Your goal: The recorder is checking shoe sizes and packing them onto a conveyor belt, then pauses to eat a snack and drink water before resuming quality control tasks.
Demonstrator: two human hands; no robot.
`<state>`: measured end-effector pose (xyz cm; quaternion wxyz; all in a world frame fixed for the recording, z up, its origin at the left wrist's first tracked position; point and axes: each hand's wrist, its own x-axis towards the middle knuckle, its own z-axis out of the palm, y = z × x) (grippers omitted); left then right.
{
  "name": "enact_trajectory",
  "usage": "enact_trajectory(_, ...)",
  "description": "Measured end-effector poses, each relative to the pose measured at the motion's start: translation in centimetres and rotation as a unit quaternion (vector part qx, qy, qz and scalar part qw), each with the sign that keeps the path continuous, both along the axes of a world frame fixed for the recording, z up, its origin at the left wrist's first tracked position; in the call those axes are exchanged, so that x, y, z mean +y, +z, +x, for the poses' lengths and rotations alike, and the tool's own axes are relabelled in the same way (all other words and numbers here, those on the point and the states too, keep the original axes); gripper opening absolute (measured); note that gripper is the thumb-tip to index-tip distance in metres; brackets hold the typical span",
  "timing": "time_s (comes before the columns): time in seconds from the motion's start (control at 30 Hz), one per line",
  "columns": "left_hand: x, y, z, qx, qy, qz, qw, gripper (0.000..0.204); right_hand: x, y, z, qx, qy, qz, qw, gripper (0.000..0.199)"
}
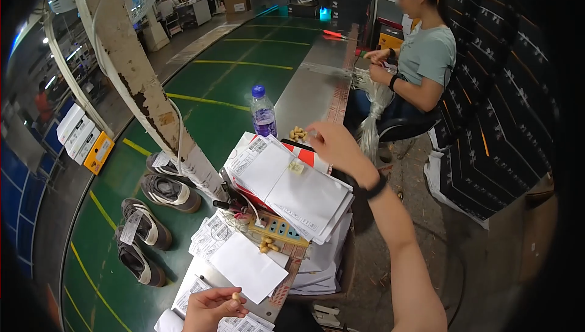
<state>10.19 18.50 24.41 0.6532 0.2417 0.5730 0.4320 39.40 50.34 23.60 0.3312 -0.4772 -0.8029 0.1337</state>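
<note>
My left hand (214, 309), low in the view, pinches a peanut (236, 296) between thumb and fingertips, above printed sheets (198, 289). My right hand (341, 147) reaches forward over the far end of a paper stack (292, 186), beside a small heap of peanuts (298, 133). Its fingers point down-left and are mostly hidden behind the back of the hand, so their grip does not show. A dark wristband (375, 186) circles that wrist. More peanuts (268, 245) lie next to a yellow power strip (277, 229).
A purple-capped bottle (264, 116) stands beyond the papers. Several sneakers (143, 225) sit on the green conveyor belt (201, 116) at left, past a peeling post (146, 82). Across to the right, a seated co-worker (420, 52) handles pale strands (373, 103) near stacked black boxes (487, 119).
</note>
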Motion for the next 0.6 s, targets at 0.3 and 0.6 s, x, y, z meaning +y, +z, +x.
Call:
enact_trajectory(0.3,5.5,0.0,8.2,-0.050,-0.124,0.133,0.982,0.018,-21.2,0.3,-1.7,0.268,0.303,-0.225,0.887,0.037)
enact_trajectory(0.6,3.0,2.3,10.2,-0.194,-0.156,0.253,0.935,0.021,-26.7,3.6,-0.5,0.389,0.257,-0.226,0.855,0.029)
